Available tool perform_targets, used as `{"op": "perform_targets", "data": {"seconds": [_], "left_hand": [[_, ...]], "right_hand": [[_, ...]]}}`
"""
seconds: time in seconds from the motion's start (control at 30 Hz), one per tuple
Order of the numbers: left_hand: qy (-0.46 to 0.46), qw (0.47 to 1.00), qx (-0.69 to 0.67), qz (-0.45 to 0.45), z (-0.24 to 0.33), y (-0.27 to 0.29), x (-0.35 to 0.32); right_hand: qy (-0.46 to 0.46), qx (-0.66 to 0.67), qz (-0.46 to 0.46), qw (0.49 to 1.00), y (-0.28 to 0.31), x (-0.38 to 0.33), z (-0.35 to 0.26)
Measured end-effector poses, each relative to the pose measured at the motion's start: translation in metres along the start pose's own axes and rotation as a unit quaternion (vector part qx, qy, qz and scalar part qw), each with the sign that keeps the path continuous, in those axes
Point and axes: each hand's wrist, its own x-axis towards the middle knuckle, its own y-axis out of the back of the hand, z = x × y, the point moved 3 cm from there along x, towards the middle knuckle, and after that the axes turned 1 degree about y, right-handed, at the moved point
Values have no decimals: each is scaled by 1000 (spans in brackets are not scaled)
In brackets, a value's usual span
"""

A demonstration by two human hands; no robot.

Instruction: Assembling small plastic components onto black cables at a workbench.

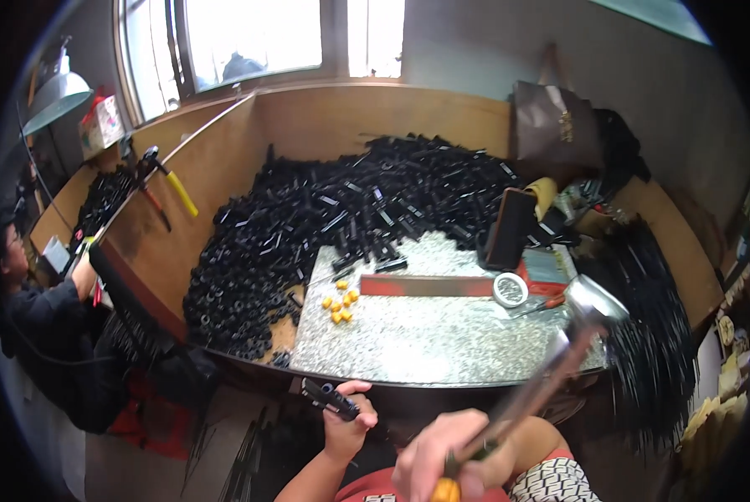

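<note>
Below the near edge of the worktop [442, 343], the left hand [350, 418] has its grip closed around a short black tube [329, 398], held just under the rim. Right hand [442, 468] wraps tightly round the yellow handle of a hammer [559, 351], whose blurred metal head is raised over the speckled plate. Small yellow caps [341, 305] lie on the plate, near a big heap of black tubes [341, 209] behind.

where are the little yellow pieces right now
In the head view the little yellow pieces lie clustered near the left edge of the speckled metal work plate, beside the heap of black tubular parts and left of the red bar.
</note>
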Motion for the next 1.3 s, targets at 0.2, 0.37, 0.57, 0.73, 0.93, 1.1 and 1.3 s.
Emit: {"op": "perform_targets", "data": {"seconds": [0.2, 0.37, 0.57, 0.73, 0.93, 1.1, 1.3], "left_hand": [[-22, 998, 47, -16, 1, -10, -8], [-17, 998, 46, -29, 2, -18, -10], [-16, 994, 104, -19, 3, -22, -10], [-22, 996, 77, -30, 8, -24, -13], [-38, 998, 34, -25, 35, -14, -1], [-34, 998, -1, -51, 55, -8, 0], [4, 996, 6, -92, 60, -8, -7]], "right_hand": [[114, -13, -161, 980, -36, 10, -39], [182, -48, -152, 970, -49, 3, -51], [188, -46, -166, 967, -55, 2, -58], [202, -59, -173, 962, -59, -4, -63], [8, 45, 150, 988, -27, -56, -20], [-209, -357, 276, 868, 20, -80, 0], [-189, -697, 68, 689, 24, -82, 2]]}}
